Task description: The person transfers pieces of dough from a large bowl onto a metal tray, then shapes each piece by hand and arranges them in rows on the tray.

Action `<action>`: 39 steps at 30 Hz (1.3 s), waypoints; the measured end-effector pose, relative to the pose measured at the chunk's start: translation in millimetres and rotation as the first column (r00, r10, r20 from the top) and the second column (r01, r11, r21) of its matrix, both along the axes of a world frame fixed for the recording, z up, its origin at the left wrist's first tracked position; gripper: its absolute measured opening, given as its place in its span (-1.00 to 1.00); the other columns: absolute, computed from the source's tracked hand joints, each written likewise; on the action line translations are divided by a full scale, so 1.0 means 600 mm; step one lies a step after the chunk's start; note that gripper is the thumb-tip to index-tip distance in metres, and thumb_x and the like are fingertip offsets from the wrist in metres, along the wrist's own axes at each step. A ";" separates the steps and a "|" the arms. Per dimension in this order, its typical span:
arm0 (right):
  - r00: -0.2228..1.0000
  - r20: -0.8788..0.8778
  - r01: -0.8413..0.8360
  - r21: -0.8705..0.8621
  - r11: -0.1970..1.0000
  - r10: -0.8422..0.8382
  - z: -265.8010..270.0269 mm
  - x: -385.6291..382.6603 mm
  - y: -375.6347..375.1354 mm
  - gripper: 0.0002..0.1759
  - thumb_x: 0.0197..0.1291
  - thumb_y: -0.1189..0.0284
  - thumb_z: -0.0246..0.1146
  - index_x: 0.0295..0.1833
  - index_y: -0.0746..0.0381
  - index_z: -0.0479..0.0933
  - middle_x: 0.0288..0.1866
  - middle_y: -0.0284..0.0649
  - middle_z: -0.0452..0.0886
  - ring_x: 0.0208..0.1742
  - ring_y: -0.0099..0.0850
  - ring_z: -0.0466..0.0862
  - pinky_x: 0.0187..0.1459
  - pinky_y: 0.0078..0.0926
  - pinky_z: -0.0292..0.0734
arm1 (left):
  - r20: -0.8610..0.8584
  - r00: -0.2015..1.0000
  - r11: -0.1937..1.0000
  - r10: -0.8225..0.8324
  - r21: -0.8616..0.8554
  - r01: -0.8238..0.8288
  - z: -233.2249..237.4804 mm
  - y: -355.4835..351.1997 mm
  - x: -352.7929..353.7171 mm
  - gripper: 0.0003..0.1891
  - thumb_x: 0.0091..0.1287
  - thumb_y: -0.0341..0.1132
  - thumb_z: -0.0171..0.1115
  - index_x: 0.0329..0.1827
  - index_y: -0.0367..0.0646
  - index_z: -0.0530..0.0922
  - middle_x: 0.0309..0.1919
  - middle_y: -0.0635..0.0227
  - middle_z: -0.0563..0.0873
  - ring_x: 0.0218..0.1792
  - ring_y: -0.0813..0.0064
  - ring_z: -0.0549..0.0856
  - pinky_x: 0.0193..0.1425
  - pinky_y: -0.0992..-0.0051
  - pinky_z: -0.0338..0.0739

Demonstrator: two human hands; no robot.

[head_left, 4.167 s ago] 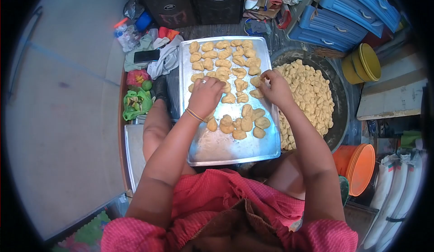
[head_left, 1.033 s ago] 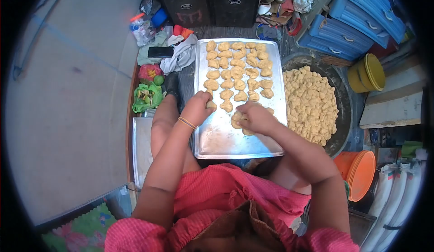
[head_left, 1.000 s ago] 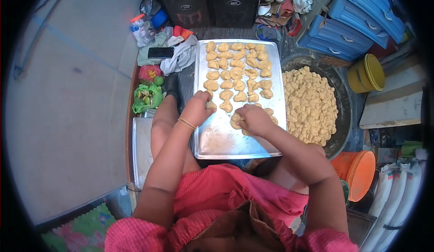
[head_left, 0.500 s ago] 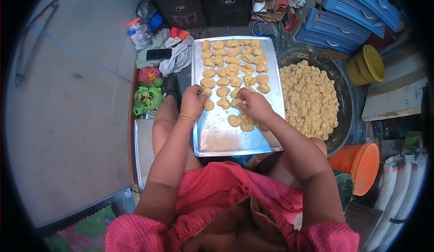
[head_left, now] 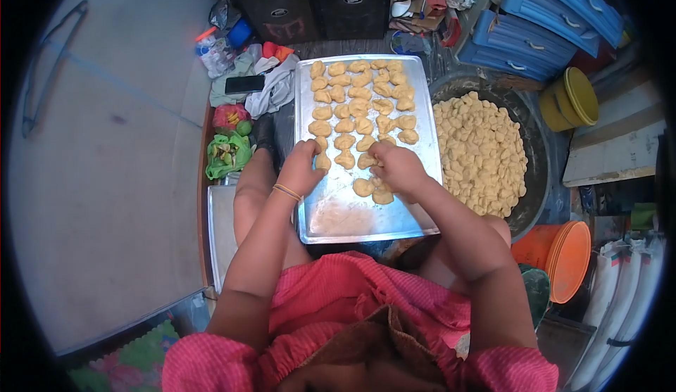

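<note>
Rows of pale yellow dough pieces [head_left: 344,126] lie on a metal baking tray [head_left: 338,216] across my lap. My left hand [head_left: 301,168] is at the tray's left side, its fingers closed around a dough piece [head_left: 322,161] at the lower end of the left row. Over the right half, my right hand [head_left: 399,168] has its fingertips pinched on another dough piece [head_left: 365,160]. A few loose pieces [head_left: 382,196] sit just below that hand, and its palm hides part of the tray.
A wide dark basin [head_left: 543,174] heaped with dough pieces stands right of the tray. Near it are an orange bucket [head_left: 569,262] and a yellow bucket [head_left: 579,100]. To the left lie a phone [head_left: 245,84], cloths [head_left: 276,86] and a green plastic bag [head_left: 229,156].
My left hand has shifted slightly down along the left row. The right hand stays near the same dough pieces, moving only a little. The view has shifted slightly.
</note>
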State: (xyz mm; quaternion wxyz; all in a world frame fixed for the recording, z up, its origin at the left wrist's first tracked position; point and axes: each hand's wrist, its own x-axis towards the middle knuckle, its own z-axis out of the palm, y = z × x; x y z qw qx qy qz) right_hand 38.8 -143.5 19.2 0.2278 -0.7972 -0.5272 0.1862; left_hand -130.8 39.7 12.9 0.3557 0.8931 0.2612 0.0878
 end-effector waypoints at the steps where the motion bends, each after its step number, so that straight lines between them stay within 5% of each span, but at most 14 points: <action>1: 0.999 -0.035 0.020 -0.005 1.000 -0.020 0.009 0.006 -0.002 -0.68 0.08 0.34 0.32 -0.05 0.19 0.52 -0.12 -0.10 0.61 -0.08 -0.10 0.63 -0.09 -0.20 0.51 | -0.046 0.999 1.000 -0.011 0.015 0.012 0.000 0.001 0.001 -0.64 -0.07 -0.42 0.46 -0.21 -0.24 0.51 -0.21 0.06 0.56 -0.15 0.04 0.59 -0.03 0.26 0.50; 4: 0.997 -0.074 0.041 0.053 0.998 -0.037 0.021 0.035 -0.013 -0.61 0.01 0.25 0.42 -0.09 0.20 0.55 -0.15 -0.10 0.61 -0.08 -0.12 0.63 -0.08 -0.23 0.52 | -0.096 0.995 0.999 -0.025 0.042 0.029 0.005 0.001 0.000 -0.66 -0.06 -0.41 0.45 -0.23 -0.23 0.52 -0.22 0.07 0.56 -0.16 0.02 0.59 -0.04 0.25 0.50; 9: 0.990 -0.079 0.104 -0.162 0.981 -0.118 0.023 0.050 -0.027 -0.63 0.00 0.26 0.40 -0.10 0.20 0.55 -0.16 -0.09 0.64 -0.10 -0.11 0.64 -0.07 -0.21 0.50 | 0.017 0.999 0.990 -0.037 0.139 0.034 0.028 -0.022 0.009 -0.73 0.02 -0.33 0.41 -0.25 -0.21 0.55 -0.21 0.13 0.56 -0.14 0.05 0.58 -0.03 0.24 0.50; 11: 0.988 -0.095 0.106 -0.173 0.979 -0.124 0.007 0.055 -0.029 -0.64 0.00 0.26 0.39 -0.12 0.21 0.55 -0.18 -0.07 0.66 -0.11 -0.11 0.65 -0.07 -0.22 0.51 | 0.122 0.958 0.940 -0.261 0.256 0.224 0.018 -0.025 0.019 -0.76 0.08 -0.28 0.38 -0.25 -0.17 0.58 -0.19 0.19 0.58 -0.08 0.11 0.57 0.03 0.25 0.46; 17: 0.977 -0.147 0.112 -0.257 0.960 -0.154 -0.001 0.060 -0.025 -0.70 0.00 0.26 0.40 -0.22 0.23 0.60 -0.29 -0.07 0.68 -0.21 -0.10 0.67 -0.17 -0.24 0.54 | 0.071 0.919 0.873 -0.389 0.347 0.343 0.007 -0.058 0.048 -0.76 0.12 -0.24 0.35 -0.18 -0.10 0.61 -0.16 0.28 0.59 -0.04 0.20 0.55 0.11 0.22 0.38; 19: 0.954 -0.171 0.236 -0.076 0.969 -0.246 -0.013 0.055 -0.024 -0.71 -0.02 0.29 0.40 -0.21 0.22 0.61 -0.31 -0.09 0.68 -0.24 -0.12 0.68 -0.19 -0.24 0.54 | 0.088 0.880 0.834 -0.466 0.376 0.404 0.009 -0.070 0.062 -0.75 0.18 -0.20 0.30 -0.13 -0.09 0.61 -0.16 0.31 0.60 -0.03 0.23 0.55 0.12 0.23 0.36; 23: 0.931 -0.250 0.240 -0.125 0.963 -0.264 -0.009 0.067 -0.029 -0.70 -0.02 0.32 0.40 -0.18 0.23 0.60 -0.31 -0.08 0.67 -0.24 -0.15 0.68 -0.18 -0.27 0.54 | 0.024 0.855 0.775 -0.518 0.437 0.457 -0.023 -0.081 0.082 -0.78 0.24 -0.23 0.26 -0.10 -0.07 0.62 -0.12 0.34 0.63 -0.03 0.30 0.57 0.14 0.27 0.34; 25: 0.910 -0.294 0.314 0.025 0.949 -0.293 -0.003 0.092 -0.039 -0.71 -0.04 0.41 0.39 -0.15 0.24 0.60 -0.33 -0.13 0.66 -0.29 -0.25 0.67 -0.20 -0.33 0.54 | 0.044 0.859 0.783 -0.510 0.437 0.442 -0.020 -0.084 0.093 -0.77 0.25 -0.21 0.24 -0.09 -0.07 0.62 -0.15 0.35 0.62 -0.02 0.30 0.56 0.14 0.26 0.34; 29: 0.859 -0.471 0.201 -0.048 0.978 -0.199 0.021 0.140 -0.070 -0.63 -0.16 0.55 0.39 -0.12 0.22 0.60 -0.32 -0.29 0.59 -0.33 -0.44 0.57 -0.23 -0.44 0.52 | 0.089 0.855 0.805 -0.511 0.398 0.440 -0.012 -0.102 0.117 -0.74 0.24 -0.18 0.23 -0.08 -0.07 0.61 -0.16 0.35 0.60 0.01 0.29 0.54 0.15 0.25 0.34; 32: 0.931 -0.344 0.160 0.089 0.983 -0.120 0.014 0.144 -0.077 -0.68 -0.10 0.60 0.39 -0.14 0.22 0.58 -0.37 -0.42 0.53 -0.34 -0.61 0.50 -0.30 -0.55 0.48 | 0.032 0.851 0.778 -0.524 0.425 0.463 0.000 -0.117 0.130 -0.71 0.22 -0.20 0.26 -0.03 -0.10 0.61 -0.16 0.35 0.61 -0.01 0.26 0.55 0.18 0.23 0.35; 36: 0.856 -0.454 0.330 0.112 0.937 -0.247 0.008 0.127 -0.061 -0.65 -0.13 0.47 0.45 -0.15 0.23 0.58 -0.34 -0.20 0.61 -0.33 -0.36 0.61 -0.26 -0.38 0.52 | -0.031 0.850 0.742 -0.526 0.472 0.476 -0.005 -0.124 0.135 -0.71 0.22 -0.18 0.25 -0.06 -0.10 0.62 -0.19 0.36 0.59 -0.01 0.27 0.55 0.20 0.25 0.36; 39: 0.928 -0.233 0.298 -0.006 0.955 -0.291 0.021 0.115 -0.057 -0.66 -0.09 0.38 0.47 -0.19 0.23 0.56 -0.39 -0.12 0.63 -0.35 -0.26 0.64 -0.28 -0.33 0.52 | 0.010 0.862 0.747 -0.508 0.504 0.434 -0.002 -0.147 0.140 -0.77 0.19 -0.20 0.24 -0.16 -0.10 0.63 -0.24 0.34 0.59 -0.05 0.27 0.56 0.14 0.27 0.39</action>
